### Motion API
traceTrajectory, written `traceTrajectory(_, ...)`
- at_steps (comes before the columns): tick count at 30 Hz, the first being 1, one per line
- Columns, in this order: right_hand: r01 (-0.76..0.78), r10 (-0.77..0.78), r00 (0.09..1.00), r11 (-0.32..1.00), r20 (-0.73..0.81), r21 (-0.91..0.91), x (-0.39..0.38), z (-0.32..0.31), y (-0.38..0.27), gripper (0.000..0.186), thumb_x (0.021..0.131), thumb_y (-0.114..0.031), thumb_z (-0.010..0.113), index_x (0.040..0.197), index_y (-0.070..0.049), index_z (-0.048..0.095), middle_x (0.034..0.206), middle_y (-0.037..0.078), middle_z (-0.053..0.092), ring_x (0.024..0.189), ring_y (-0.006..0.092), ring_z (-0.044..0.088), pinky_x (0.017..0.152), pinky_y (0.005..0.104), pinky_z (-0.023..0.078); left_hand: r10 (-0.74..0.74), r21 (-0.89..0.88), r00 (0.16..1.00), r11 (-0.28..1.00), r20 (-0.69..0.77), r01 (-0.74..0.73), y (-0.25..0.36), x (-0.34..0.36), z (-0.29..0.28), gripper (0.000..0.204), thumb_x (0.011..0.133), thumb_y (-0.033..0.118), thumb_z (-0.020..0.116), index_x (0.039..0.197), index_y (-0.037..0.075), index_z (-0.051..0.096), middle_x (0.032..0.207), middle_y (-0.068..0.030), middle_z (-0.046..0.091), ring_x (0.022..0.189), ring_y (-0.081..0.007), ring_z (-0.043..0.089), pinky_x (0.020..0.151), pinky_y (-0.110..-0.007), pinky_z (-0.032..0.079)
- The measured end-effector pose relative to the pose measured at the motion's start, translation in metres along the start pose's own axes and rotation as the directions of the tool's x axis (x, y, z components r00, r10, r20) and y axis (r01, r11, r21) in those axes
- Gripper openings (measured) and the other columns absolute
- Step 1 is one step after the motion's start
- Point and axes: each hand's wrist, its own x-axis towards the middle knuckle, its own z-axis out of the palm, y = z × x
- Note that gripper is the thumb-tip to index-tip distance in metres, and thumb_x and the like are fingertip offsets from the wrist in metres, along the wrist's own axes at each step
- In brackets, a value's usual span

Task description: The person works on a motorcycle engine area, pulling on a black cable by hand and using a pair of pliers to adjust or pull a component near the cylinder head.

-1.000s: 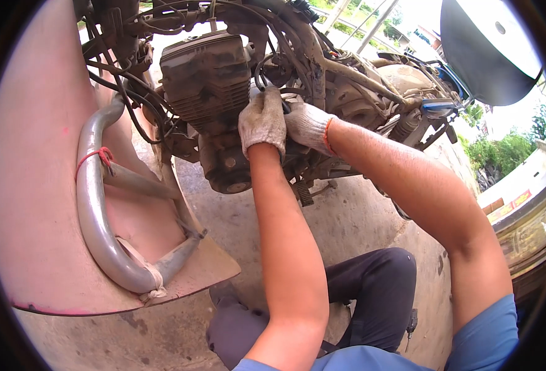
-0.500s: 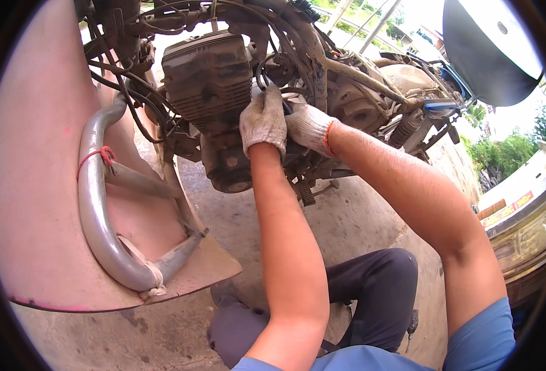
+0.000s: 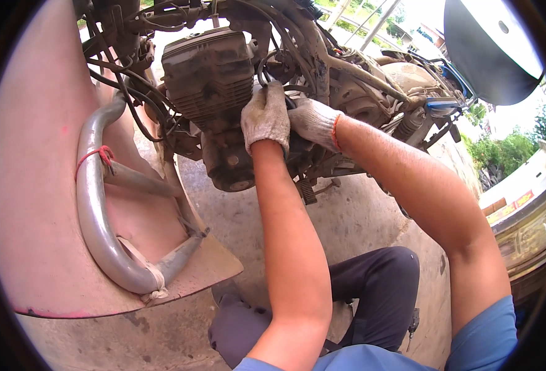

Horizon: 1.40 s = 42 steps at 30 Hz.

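Observation:
Both hands wear off-white knit gloves and work close together beside a dusty motorcycle engine [image 3: 208,80] with a finned cylinder. My left hand [image 3: 266,120] is at the rear side of the cylinder, its fingers pointing up and bent together under a looped black hose [image 3: 262,71]. Just to its right is my right hand [image 3: 315,123], with an orange band at the wrist and fingers curled in toward the left hand. Both hands look closed. Whatever their fingertips grip is hidden by the gloves and engine parts.
At left, a bent metal tube guard [image 3: 93,210], tied with red string and pale cloth, is fixed to a large pink panel [image 3: 38,185]. Cables [image 3: 130,93] hang left of the engine. Below is concrete floor [image 3: 372,216]; a tool-like dark object [image 3: 413,323] lies by my knee.
My right hand has shifted slightly right, and its forearm with it. The left hand stays almost in place, its fingertips a little higher. The view has moved slightly.

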Motion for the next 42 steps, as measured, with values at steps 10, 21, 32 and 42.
traceTrajectory(10,-0.069,0.130,0.962,0.967,0.242,-0.245,-0.032,-0.034,-0.081,0.029,0.093,-0.022,0.055,0.073,-0.005,0.066,0.065,0.006,0.063,0.052,0.0157,0.057,0.052,0.0321,0.047,-0.078,-0.376,0.996,0.923,0.032,0.084,0.019,-0.011,-0.005,0.048,0.093,0.042,0.065,0.109,-0.002,0.073,0.085,-0.0061,0.068,0.076,-0.0157,0.057,0.073,-0.034,0.049)
traceTrajectory(21,-0.176,0.135,0.960,0.972,0.246,0.154,-0.021,-0.008,-0.035,0.015,0.086,-0.013,0.066,0.091,0.000,0.069,0.082,0.011,0.071,0.068,0.0212,0.066,0.065,0.0338,0.054,-0.074,-0.093,0.997,0.993,0.006,0.075,0.002,-0.002,-0.012,0.051,0.094,0.047,0.061,0.117,0.002,0.071,0.101,-0.0200,0.073,0.090,-0.0253,0.065,0.088,-0.038,0.049)
traceTrajectory(32,0.046,-0.048,0.994,0.999,-0.101,-0.021,-0.007,0.020,0.004,0.024,0.094,-0.023,0.058,0.105,-0.003,0.066,0.084,0.010,0.070,0.064,0.0192,0.064,0.057,0.0327,0.053,0.005,-0.056,1.000,0.998,-0.004,-0.005,-0.001,-0.009,0.001,0.049,0.092,0.042,0.068,0.118,0.000,0.073,0.104,-0.0087,0.073,0.094,-0.0166,0.061,0.089,-0.033,0.048)
traceTrajectory(42,-0.065,0.062,0.950,0.998,0.306,0.001,-0.019,-0.026,-0.048,0.018,0.091,-0.017,0.056,0.082,-0.005,0.066,0.071,0.007,0.062,0.052,0.0170,0.054,0.050,0.0319,0.048,-0.104,-0.286,0.994,0.952,0.022,0.106,0.019,-0.010,-0.004,0.046,0.093,0.041,0.065,0.114,0.001,0.073,0.098,-0.0137,0.072,0.085,-0.0198,0.061,0.083,-0.037,0.050)
